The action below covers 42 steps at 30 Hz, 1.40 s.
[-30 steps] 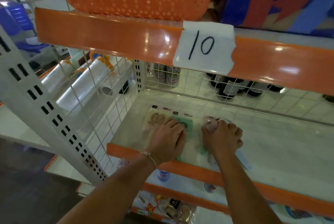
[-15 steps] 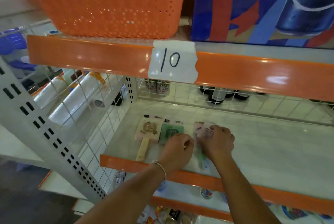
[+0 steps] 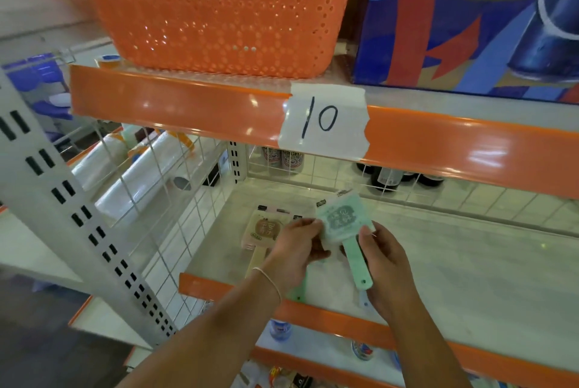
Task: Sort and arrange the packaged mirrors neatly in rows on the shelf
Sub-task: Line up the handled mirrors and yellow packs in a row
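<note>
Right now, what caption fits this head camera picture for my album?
Both hands, left hand and right hand, lift a green packaged mirror above the shelf, beside a beige mirror.

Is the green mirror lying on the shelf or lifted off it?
Lifted. The green mirror is tilted above the shelf, held between the left hand and right hand.

The square packaged hand mirror with a mint-green plastic handle (image 3: pixel 344 224) has a darker green ornamental emblem on its face. The flat beige packaged mirror (image 3: pixel 263 229) bears a brown round emblem. The perforated orange plastic basket (image 3: pixel 213 11) shows rings of small holes. The pale shelf (image 3: pixel 454 268) has an orange front edge, and the white paper label (image 3: pixel 326 119) reads "10" in black.
</note>
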{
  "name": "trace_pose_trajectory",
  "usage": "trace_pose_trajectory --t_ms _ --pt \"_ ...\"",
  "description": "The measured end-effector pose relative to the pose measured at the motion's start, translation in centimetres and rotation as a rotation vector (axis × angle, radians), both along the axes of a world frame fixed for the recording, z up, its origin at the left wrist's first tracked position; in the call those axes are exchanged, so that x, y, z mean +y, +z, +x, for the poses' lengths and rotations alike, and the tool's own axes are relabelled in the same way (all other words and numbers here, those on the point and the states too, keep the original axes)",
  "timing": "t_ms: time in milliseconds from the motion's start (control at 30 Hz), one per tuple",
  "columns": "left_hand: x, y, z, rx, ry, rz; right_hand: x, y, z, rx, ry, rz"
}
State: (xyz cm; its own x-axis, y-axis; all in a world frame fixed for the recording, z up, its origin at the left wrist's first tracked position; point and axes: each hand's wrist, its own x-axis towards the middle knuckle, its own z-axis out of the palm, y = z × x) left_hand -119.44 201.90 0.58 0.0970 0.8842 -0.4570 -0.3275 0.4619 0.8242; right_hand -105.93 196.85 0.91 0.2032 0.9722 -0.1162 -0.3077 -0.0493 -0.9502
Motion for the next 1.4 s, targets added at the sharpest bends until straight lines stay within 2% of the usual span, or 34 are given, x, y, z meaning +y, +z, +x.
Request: trace_pose_trajectory --t_ms 133,233,333,400,533,633,800,867,1100,1400 --pt "0.8 0.3 -1.7 0.108 0.06 0.096 0.6 -1.0 -0.2 -0.212 -0.002 -0.042" --pt "1.1 0.4 -2.6 0.371 -0.001 0.237 1.3 -1.5 -0.6 -0.293 0.006 -0.107" --pt "1.6 0.3 -3.7 0.594 -0.13 0.335 2.0 -2.5 -0.9 -0.253 -0.025 -0.133" --pt "2.2 -0.2 -5.2 0.748 -0.143 0.393 2.7 -3.1 -0.9 -0.284 -0.086 -0.159" --pt "2.4 -1.5 -9.4 1.04 -0.057 0.518 3.7 -4.1 -0.9 -0.548 -0.13 -0.193" --pt "2.4 -3.4 -12.0 1.254 -0.117 0.576 4.1 -4.9 -1.7 -0.629 -0.105 -0.199" --pt "1.9 -6.4 -13.3 1.295 -0.257 0.563 4.5 -6.3 -3.5 -0.742 -0.074 -0.174" --pt "1.8 -7.2 -13.3 1.345 -0.231 0.522 4.5 -6.5 -3.8 -0.812 -0.075 -0.157" --pt "1.7 -8.1 -13.3 1.359 -0.179 0.553 4.7 -8.4 -4.3 -1.108 -0.042 -0.145" --pt "1.5 -8.4 -13.2 1.375 -0.152 0.625 4.4 -8.3 -4.5 -1.19 -0.001 -0.171"
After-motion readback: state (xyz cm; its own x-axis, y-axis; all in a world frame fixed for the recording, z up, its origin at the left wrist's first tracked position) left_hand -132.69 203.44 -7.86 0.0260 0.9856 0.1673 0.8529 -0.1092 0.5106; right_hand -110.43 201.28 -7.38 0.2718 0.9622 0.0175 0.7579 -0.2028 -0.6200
